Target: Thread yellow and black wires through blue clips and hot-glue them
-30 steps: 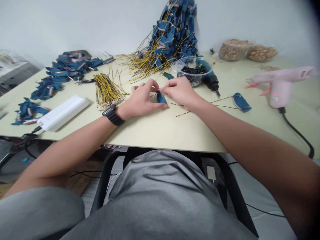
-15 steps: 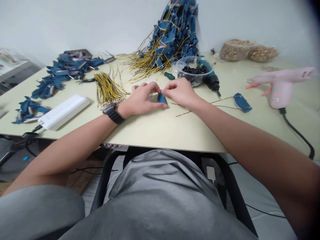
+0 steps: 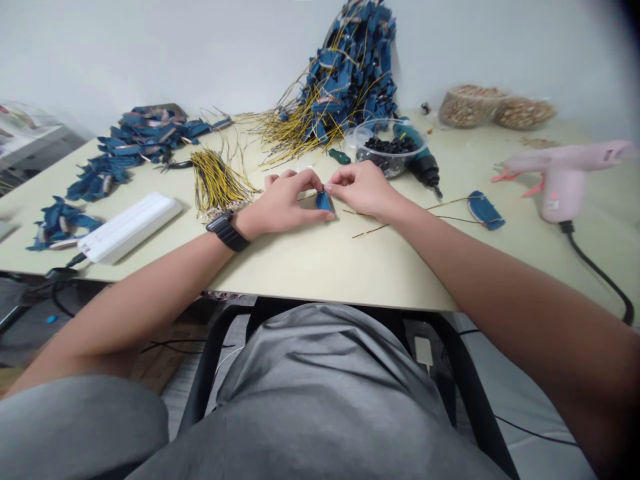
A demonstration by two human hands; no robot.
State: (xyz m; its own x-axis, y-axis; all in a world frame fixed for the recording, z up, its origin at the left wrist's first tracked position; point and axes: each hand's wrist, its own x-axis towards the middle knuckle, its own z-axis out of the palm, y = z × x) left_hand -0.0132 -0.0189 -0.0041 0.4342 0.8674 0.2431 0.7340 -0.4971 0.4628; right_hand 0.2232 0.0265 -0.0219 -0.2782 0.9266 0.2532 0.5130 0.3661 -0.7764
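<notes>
Where the two hands meet at the centre of the frame, a small blue fabric piece [image 3: 323, 201] is pinched between them, just above the table [image 3: 320, 267].

Hands: left hand [image 3: 283, 203], fingers closed on the near and left side of the blue fabric piece, black watch [image 3: 227, 231] on the wrist. Right hand [image 3: 363, 189], fingertips closed narrowly on the piece's upper right edge.

Writing: no brand, label or lettering can be read on any item; the small mark on the glue gun's body is too blurred to tell.

Containers: one clear plastic tub [image 3: 387, 148], upper centre-right, holding small black pieces. Two clear bags of brownish grain-like bits [image 3: 495, 110], upper right against the wall.

Other items:
- Tall heap of blue pieces with yellow wires [image 3: 345, 80], top centre, touching the wall.
- Flat spread of blue pieces [image 3: 135, 137], upper left, with a smaller cluster [image 3: 55, 223] at the left edge.
- Bundle of yellow-and-black wires [image 3: 216, 181], just left of the left hand.
- White rectangular box [image 3: 131, 227], left, near the table edge.
- Teal power tool [image 3: 420, 160], just behind the tub.
- Single blue piece with wire [image 3: 484, 209], right of the right hand.
- Pink glue gun [image 3: 565, 177], far right, black cord trailing off the table.
</notes>
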